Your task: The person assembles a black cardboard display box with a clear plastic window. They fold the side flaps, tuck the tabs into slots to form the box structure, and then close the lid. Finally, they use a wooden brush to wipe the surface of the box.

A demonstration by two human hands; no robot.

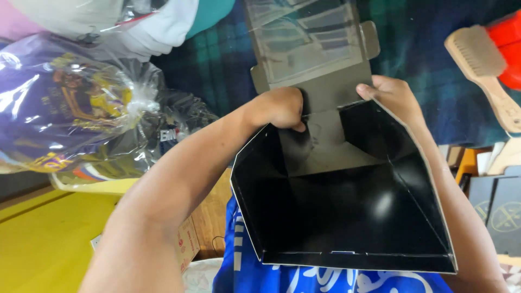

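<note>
A: Where's the box (347,217) and who has it?

B: It sits in the middle, over the person's lap, between both arms. It's a black cardboard box, open side up towards the camera. The left hand (279,108) is curled over the far left wall, fingers tucked inside, pinching the card. The right hand (393,95) presses on the far right corner; how tightly its fingers close I cannot tell, since they're behind the wall.

A: Which way does it point?

B: Its mouth faces the head camera. Its lid flap (312,46), grey with a shiny window, stretches away to the far side over the plaid cloth (434,70). So the long axis runs near to far, with the near edge by the blue shirt (260,271).

A: And from the hands?

B: Both grip the far end, at the fold where the flap starts; the box body lies nearer than either hand. The left looks more engaged, reaching into the corner.

A: Anything around?

B: Bagged clothes (70,103) far left, a wooden brush (483,65) far right, more flat boxes (499,211) at right, and a yellow surface (43,239) near left.
</note>
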